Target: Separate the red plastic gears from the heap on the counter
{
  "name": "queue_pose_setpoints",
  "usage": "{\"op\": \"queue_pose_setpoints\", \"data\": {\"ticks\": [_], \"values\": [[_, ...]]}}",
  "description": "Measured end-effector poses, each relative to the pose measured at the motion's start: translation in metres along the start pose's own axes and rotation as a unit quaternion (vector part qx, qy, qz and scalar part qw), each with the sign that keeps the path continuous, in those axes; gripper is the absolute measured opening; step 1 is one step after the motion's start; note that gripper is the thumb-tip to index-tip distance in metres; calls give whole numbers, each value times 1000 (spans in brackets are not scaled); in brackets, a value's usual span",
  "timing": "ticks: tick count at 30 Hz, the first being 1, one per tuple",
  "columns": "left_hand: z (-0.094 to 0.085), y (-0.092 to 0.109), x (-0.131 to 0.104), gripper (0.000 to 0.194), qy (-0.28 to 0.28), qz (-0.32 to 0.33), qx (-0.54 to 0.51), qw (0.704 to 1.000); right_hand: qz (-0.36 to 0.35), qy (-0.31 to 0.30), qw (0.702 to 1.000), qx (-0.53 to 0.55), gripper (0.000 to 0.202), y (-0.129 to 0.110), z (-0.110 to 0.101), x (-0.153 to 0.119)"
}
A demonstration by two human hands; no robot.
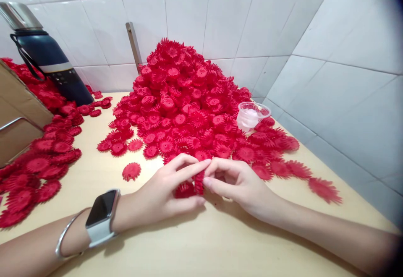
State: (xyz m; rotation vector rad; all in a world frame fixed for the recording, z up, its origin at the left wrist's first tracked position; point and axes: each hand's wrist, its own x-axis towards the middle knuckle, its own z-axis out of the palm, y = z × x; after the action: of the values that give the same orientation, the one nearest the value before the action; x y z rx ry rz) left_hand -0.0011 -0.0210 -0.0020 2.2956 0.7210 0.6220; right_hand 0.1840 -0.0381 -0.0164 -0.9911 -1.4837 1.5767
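Observation:
My left hand (pixel 166 184), with a watch (pixel 102 207) and a bangle (pixel 64 237) on its wrist, curls round a red artificial flower piece (pixel 199 182) held edge-on. From the other side, the bent thumb and fingers of my right hand (pixel 236 180) close on the same piece at its right edge. Another red flower piece (pixel 184 189) shows beneath my left fingers; whether it is held or lying there I cannot tell. Just beyond both hands rises a large pile of red flower pieces (pixel 179 100) with fringed edges. One loose flower piece (pixel 131 171) lies left of my hands.
A clear plastic cup (pixel 250 117) with whitish contents sits at the pile's right side. On the left stand a dark blue flask (pixel 59 65) and a cardboard box (pixel 19 117), with more red flower pieces (pixel 39 163) around them. White tiled walls (pixel 189 21) bound the pale table (pixel 176 247).

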Motion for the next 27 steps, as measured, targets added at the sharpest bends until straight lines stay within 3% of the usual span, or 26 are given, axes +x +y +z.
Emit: {"op": "queue_pose_setpoints", "data": {"ticks": [6, 11, 16, 22, 27], "values": [[-5, 4, 3, 27, 10, -37, -50, 998, -4, -19, 999, -36, 11, -3, 2, -1], [-1, 1, 3, 31, 27, -62, -95, 993, 0, -13, 998, -60, 11, -4, 2, -1], [1, -3, 1, 31, 60, -112, -95, 987, 14, -9, 1000, -7, 10, -1, 1, -1], [1, -4, 1, 22, 155, -127, -77, 977, 19, 66, 998, 5, 13, -2, 0, 0], [1, 1, 2, 25, 163, -99, -16, 981, 10, 91, 996, 7, 12, -2, -1, 0]]}}
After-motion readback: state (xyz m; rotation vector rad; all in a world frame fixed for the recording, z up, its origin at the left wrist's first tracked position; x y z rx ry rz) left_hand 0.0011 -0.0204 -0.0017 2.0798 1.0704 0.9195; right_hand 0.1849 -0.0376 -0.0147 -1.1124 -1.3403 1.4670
